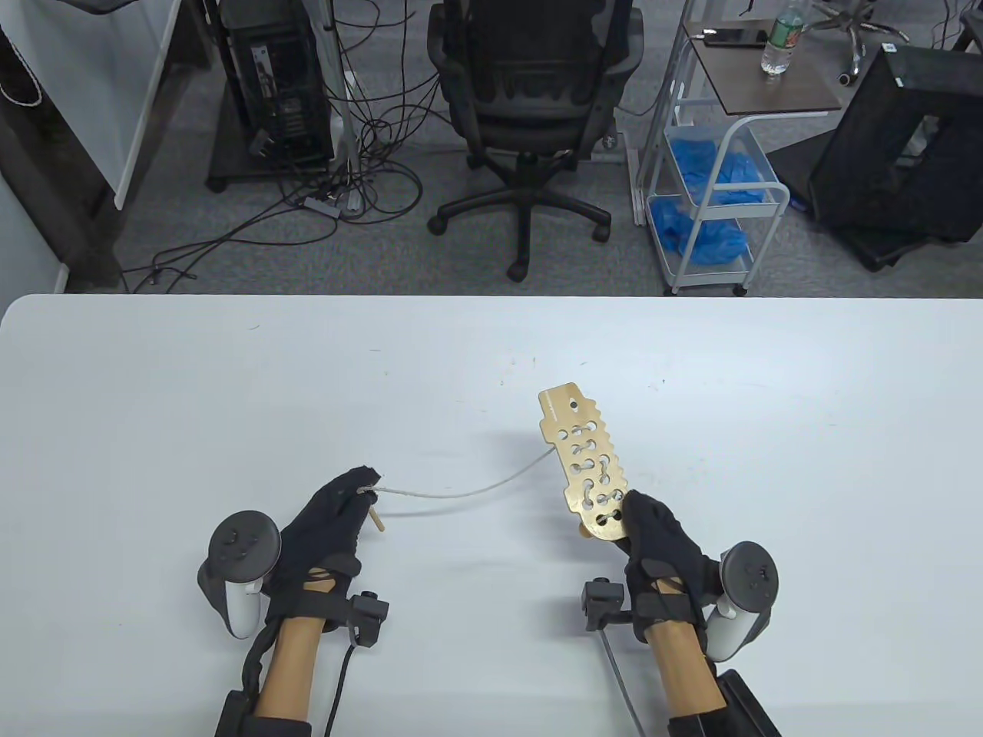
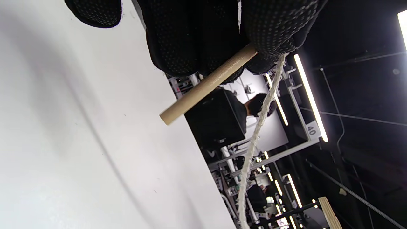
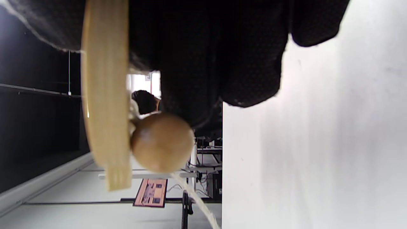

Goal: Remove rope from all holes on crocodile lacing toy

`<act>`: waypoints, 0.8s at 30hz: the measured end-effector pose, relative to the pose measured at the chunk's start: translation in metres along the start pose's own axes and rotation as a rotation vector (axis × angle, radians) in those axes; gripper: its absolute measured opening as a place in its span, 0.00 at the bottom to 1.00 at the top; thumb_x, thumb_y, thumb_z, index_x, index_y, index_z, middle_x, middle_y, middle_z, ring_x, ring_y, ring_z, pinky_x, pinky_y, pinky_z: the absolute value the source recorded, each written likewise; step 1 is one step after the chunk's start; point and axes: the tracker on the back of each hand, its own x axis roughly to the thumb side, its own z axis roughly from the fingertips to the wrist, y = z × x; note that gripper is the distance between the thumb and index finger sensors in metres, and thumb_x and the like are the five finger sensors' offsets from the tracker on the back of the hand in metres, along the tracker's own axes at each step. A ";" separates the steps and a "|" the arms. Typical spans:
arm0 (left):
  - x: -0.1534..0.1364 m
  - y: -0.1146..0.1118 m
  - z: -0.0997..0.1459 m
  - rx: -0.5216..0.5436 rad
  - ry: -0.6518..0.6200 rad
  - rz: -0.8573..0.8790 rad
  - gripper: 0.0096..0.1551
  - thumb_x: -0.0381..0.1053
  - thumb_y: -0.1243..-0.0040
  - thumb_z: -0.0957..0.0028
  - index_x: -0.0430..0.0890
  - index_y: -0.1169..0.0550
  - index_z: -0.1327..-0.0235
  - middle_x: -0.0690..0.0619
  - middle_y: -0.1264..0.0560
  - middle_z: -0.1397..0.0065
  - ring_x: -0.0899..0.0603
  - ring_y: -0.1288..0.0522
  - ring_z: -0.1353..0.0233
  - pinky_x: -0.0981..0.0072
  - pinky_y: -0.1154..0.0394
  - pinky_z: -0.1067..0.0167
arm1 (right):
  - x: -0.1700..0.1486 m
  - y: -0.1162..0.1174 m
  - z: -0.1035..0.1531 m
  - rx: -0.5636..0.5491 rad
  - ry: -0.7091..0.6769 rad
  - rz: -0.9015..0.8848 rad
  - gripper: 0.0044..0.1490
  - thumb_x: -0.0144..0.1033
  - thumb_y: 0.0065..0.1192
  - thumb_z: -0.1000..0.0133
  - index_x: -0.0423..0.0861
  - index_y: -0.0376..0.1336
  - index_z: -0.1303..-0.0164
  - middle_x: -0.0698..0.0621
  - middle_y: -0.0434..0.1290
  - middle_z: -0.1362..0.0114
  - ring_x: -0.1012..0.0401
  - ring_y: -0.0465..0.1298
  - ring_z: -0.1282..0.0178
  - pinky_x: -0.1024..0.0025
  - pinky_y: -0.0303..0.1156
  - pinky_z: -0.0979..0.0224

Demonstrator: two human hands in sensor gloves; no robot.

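Observation:
The wooden crocodile lacing toy (image 1: 585, 461) is lifted off the table, tilted away from me. My right hand (image 1: 653, 537) grips its near end. The right wrist view shows the board edge-on (image 3: 105, 105) with a wooden ball (image 3: 162, 142) against its underside. A white rope (image 1: 468, 489) runs from under the board leftward, sagging slightly, to my left hand (image 1: 338, 514). That hand pinches the rope's wooden needle (image 1: 375, 519) and the rope end. The left wrist view shows the needle (image 2: 208, 84) and the rope (image 2: 257, 133) coming out from the fingers.
The white table (image 1: 230, 399) spans the view. Beyond its far edge stand an office chair (image 1: 530, 115), a computer tower (image 1: 273, 84) with floor cables, and a wire cart (image 1: 710, 192) holding blue gloves.

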 end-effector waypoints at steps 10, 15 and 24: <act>0.006 -0.011 0.002 -0.060 -0.014 0.065 0.23 0.52 0.35 0.48 0.66 0.21 0.38 0.59 0.12 0.42 0.50 0.15 0.42 0.35 0.29 0.31 | 0.001 0.036 0.016 0.245 -0.094 -0.015 0.28 0.50 0.67 0.53 0.39 0.73 0.57 0.42 0.86 0.57 0.45 0.83 0.50 0.31 0.66 0.37; 0.005 -0.028 0.003 -0.165 0.031 0.212 0.23 0.56 0.36 0.49 0.59 0.20 0.39 0.60 0.11 0.50 0.52 0.14 0.48 0.38 0.27 0.33 | 0.000 0.052 0.023 0.380 -0.155 -0.002 0.28 0.50 0.67 0.53 0.39 0.73 0.57 0.42 0.86 0.57 0.45 0.83 0.49 0.31 0.66 0.37; -0.002 -0.045 0.005 -0.290 0.071 0.546 0.23 0.50 0.43 0.43 0.58 0.25 0.33 0.59 0.15 0.42 0.50 0.18 0.41 0.37 0.30 0.30 | -0.001 0.062 0.027 0.488 -0.191 -0.013 0.28 0.50 0.67 0.53 0.39 0.74 0.57 0.42 0.86 0.56 0.45 0.83 0.49 0.31 0.66 0.36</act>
